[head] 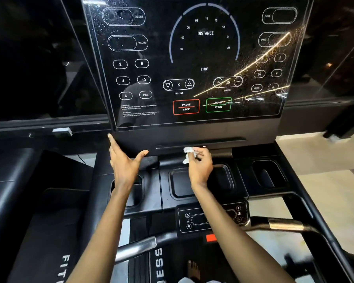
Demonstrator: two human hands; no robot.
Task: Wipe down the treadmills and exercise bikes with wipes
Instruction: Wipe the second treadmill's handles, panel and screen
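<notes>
My right hand (200, 166) pinches crumpled white wipe (189, 153) against treadmill console (192, 137) lower lip; left hand (124, 160) fingers straight, spread, touching console corner.

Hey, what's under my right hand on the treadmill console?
The middle tray, black floor showing either side. The right hand, pinching a wipe, hides the tray's centre.
</notes>
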